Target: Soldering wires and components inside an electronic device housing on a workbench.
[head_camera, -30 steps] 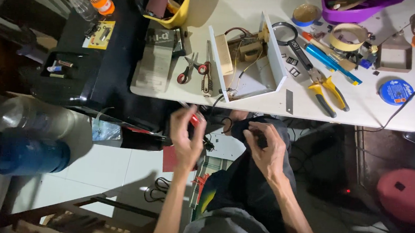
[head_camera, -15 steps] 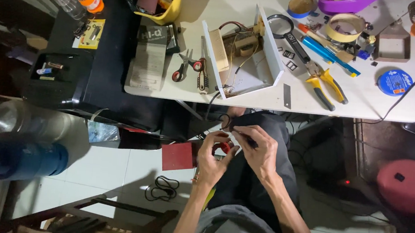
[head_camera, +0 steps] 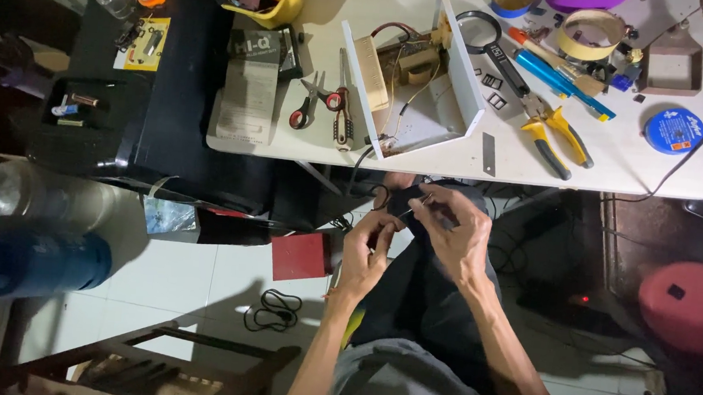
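White worktable (head_camera: 638, 166) above, left hand (head_camera: 366, 253), right hand (head_camera: 455, 235), fingers pinching thin wire (head_camera: 414, 208) between them

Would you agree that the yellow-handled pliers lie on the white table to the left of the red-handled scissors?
Not quite: the head view shows the pliers on the white table to the right of the scissors, past the open white box. The rest holds.

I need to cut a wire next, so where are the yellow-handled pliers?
The yellow-handled pliers lie on the white table, right of the open white box, just below the blue pen.
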